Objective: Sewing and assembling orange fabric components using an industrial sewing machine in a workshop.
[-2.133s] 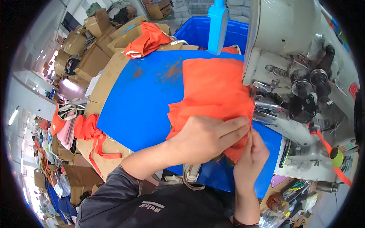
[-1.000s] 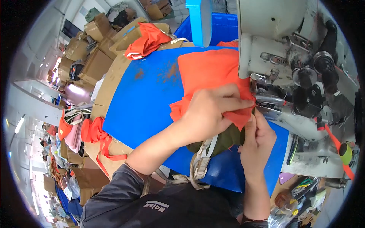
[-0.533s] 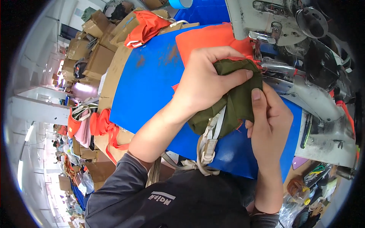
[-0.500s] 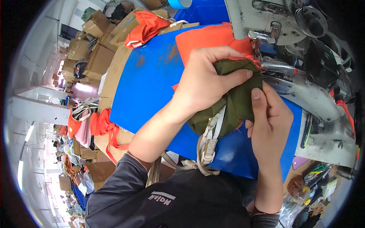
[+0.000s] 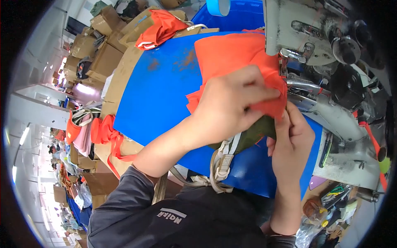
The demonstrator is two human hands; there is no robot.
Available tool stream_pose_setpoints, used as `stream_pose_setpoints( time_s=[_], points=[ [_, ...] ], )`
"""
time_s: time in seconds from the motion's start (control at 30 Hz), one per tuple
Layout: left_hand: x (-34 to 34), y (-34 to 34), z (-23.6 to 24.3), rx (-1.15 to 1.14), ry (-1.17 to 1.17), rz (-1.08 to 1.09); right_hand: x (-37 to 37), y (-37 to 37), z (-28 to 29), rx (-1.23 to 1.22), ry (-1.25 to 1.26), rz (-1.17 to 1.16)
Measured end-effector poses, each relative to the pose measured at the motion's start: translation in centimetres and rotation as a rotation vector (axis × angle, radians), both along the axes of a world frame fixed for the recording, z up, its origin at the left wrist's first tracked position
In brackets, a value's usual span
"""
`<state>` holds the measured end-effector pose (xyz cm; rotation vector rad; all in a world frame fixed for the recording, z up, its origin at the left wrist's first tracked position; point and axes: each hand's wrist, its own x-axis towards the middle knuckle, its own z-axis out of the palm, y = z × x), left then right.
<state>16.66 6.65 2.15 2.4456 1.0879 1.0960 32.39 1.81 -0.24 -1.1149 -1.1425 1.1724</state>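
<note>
Orange fabric point(image 5: 231, 53) lies on the blue board point(image 5: 149, 103) against the metal sewing machine parts point(image 5: 306, 87) on the right, with olive-green fabric point(image 5: 262, 133) showing beneath it. My left hand point(image 5: 229, 105) is over the orange fabric, its bent fingers smeared by motion, so whether they grip cannot be told. My right hand point(image 5: 292, 142) pinches the fabric edge beside the machine, thumb raised along the green layer. Cream straps with buckles point(image 5: 223, 165) hang from the green fabric toward my body.
Orange bundled bags point(image 5: 161, 29) and a blue bin point(image 5: 227, 18) are at the back. Orange tape point(image 5: 103, 128) and stacked bags point(image 5: 78, 130) lie on the left. Cardboard boxes point(image 5: 99, 62) are piled beyond. Tools point(image 5: 331, 194) lie at the lower right.
The orange layer now covers much of the green fabric that was uppermost half a second ago. My left hand has moved down and its thumb has left the green fabric.
</note>
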Motion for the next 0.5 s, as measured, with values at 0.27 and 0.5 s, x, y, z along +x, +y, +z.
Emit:
stream_pose_setpoints(
  time_s=[0.27,0.5],
  points=[
    [0.1,-1.1,0.3,0.359,0.421,-0.005,-0.4,-0.7,-0.3,-0.013,0.012,-0.019],
    [-0.5,-0.1,0.0,0.365,0.534,-0.031,-1.0,0.5,-1.2,-0.019,0.105,-0.043]
  ],
)
